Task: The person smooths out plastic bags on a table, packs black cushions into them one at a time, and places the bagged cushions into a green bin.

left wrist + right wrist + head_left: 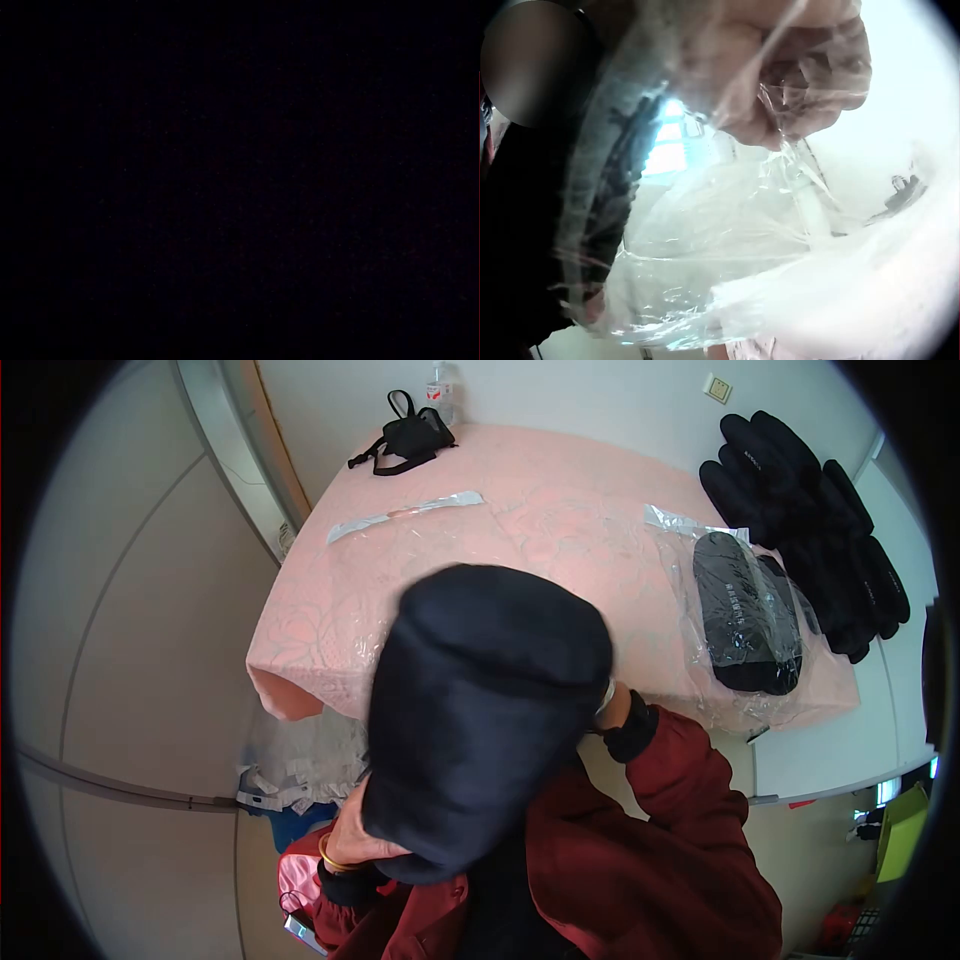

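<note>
A large black padded item [490,710], slightly blurred, is held up before the chest in the head view. The left hand [368,832] grips its lower left edge, thumb across the near side. Behind its right side the right hand is mostly hidden; only the wrist and dark cuff show. In the right wrist view the right hand [787,71] has curled fingers pinching a clear plastic bag [705,262], which is stretched and creased below them. The black item [525,225] fills the left of that view. Nothing can be made out in the left wrist view, which is dark.
On the pink-covered table [580,490] lie a flat clear bag [410,550] and a bagged grey-black item [740,610]. Black padded pieces [810,530] are piled at the right. A black pouch [412,438] and a bottle [440,395] stand at the back.
</note>
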### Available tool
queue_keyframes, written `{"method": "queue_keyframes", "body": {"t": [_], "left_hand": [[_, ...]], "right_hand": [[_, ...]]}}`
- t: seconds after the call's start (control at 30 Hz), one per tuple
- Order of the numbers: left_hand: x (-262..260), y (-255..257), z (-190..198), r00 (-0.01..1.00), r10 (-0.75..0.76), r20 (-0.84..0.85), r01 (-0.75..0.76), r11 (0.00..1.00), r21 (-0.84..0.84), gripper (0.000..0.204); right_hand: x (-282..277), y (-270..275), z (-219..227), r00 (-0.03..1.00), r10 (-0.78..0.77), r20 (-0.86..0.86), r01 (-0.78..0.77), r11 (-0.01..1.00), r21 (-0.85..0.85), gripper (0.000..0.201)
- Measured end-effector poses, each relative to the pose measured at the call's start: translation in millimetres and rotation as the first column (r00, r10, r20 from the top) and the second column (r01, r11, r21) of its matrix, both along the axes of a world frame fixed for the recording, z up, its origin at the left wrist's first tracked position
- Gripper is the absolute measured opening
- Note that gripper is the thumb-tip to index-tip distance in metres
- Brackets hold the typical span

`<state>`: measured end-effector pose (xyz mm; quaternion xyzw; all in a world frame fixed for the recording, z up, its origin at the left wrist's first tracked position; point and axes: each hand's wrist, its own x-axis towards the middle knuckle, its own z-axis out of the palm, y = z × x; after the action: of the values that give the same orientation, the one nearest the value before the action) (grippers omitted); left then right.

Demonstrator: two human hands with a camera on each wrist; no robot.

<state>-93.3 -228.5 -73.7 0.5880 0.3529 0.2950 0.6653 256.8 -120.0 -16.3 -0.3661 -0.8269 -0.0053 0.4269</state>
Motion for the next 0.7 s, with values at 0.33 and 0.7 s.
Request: {"method": "queue_keyframes", "body": {"t": [0.33, 0.7], "left_hand": [[16.5, -1.3, -5.5, 0.949, -0.014, 0.314, 0.145, 0.905, -0.399, 0.089], [15.4, -13.9, 1.1, 0.980, 0.109, 0.169, -0.059, 0.958, -0.280, 0.076]], "right_hand": [[13.9, 23.7, 11.8, 0.952, -0.105, -0.287, 0.024, 0.962, -0.272, 0.003], [6.3, 22.4, 18.3, 0.948, -0.158, -0.275, 0.102, 0.973, -0.209, 0.008]]}}
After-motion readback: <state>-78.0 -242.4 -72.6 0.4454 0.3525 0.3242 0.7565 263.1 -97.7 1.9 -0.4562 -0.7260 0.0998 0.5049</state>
